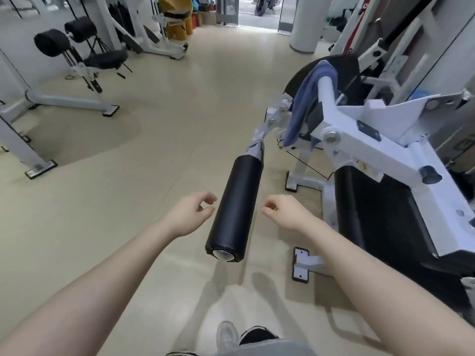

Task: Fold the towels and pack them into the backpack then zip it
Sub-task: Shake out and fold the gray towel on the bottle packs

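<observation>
Head view: towel [300, 104], blue-grey, hangs draped over a white bar [326, 92] of the machine [385, 140], ahead and to the right of both hands, its long axis running downward; the right hand [285, 213] lies nearer to it than the left hand [191, 213]. Both hands hover with fingers loosely curled, holding nothing, on either side of a black roller pad [237, 206] that points toward the towel and partly blocks a straight reach. No backpack is visible.

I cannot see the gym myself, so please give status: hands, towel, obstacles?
Left hand and right hand hold nothing, fingers loosely curled. Blue towel hangs on the white machine bar, untouched. Black roller pad between the hands.
</observation>
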Demonstrator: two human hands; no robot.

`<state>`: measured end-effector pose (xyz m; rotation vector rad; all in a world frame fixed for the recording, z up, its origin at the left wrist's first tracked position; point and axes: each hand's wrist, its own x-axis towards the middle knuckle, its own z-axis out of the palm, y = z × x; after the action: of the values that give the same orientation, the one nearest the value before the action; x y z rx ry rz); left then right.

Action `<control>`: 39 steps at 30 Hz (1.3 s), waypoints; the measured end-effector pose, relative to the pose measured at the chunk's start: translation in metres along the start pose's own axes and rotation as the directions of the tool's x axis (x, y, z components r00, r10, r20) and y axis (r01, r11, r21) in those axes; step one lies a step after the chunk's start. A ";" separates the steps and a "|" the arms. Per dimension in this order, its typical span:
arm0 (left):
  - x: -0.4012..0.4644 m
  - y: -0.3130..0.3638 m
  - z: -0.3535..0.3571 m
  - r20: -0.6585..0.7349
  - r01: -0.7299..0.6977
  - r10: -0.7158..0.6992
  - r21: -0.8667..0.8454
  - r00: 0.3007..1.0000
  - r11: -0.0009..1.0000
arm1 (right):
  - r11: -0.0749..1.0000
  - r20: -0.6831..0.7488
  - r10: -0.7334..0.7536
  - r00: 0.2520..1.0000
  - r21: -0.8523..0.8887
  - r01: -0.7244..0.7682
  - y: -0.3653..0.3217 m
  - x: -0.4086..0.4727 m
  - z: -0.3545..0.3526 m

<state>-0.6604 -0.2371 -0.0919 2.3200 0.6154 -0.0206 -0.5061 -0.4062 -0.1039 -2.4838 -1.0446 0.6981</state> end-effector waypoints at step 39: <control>0.599 -0.189 -0.014 0.529 -0.022 0.131 -0.208 0.838 0.978 | 0.616 -0.222 0.785 0.578 0.368 -0.696 0.088 0.533 0.024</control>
<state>-0.2141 0.1445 -0.3160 2.0102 0.2191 -0.5406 -0.1476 -0.0694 -0.3280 -2.6227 0.2958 0.4832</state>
